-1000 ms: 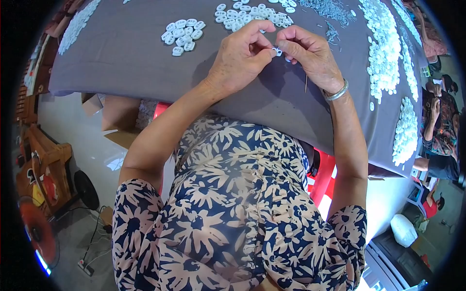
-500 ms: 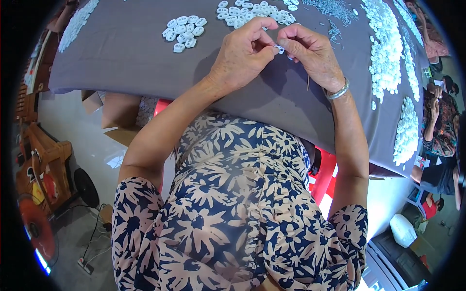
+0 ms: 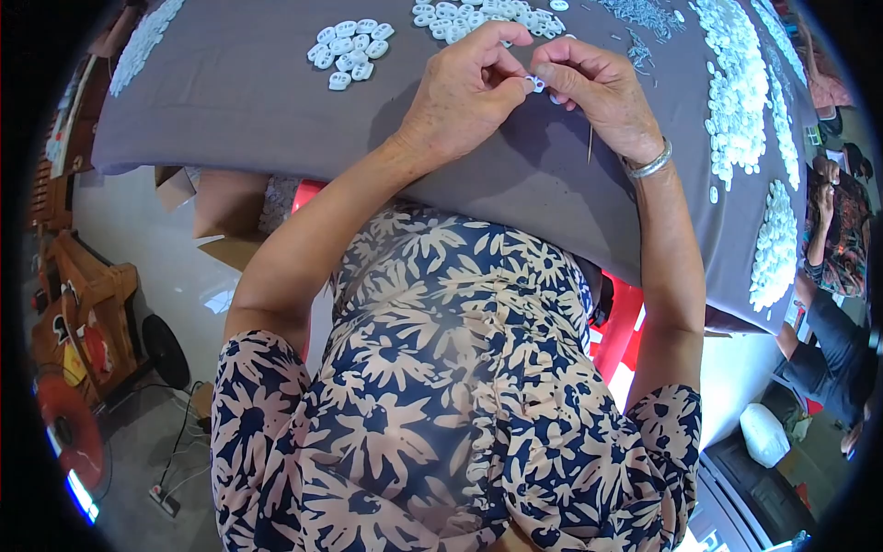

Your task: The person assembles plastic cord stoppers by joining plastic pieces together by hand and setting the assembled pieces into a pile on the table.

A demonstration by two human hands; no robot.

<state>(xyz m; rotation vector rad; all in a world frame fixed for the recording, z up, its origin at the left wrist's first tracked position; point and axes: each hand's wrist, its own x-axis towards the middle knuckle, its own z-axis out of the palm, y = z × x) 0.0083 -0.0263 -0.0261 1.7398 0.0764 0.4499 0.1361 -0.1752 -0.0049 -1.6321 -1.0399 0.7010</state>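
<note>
Above the near part of the table, my two hands meet at the fingertips. My left hand pinches a small white plastic cord lock with holes between thumb and forefinger. Closed and touching the piece's right side, my right hand has its thumb and forefinger together. A thin pointed stick sticks out below the right palm; its upper end is hidden in that hand. Beyond the hands lie a small cluster of oval two-hole cord locks and a larger pile of them.
A grey cloth covers the table. Tiny grey metal pieces, spring-like, lie at the far right. Heaps of small white parts line the right side. Another person is at the right; a cardboard box stands below the left edge.
Both hands have shifted slightly to the right and away, still together at the cord lock, which appears slightly turned. The person at the right has moved an arm lower.
</note>
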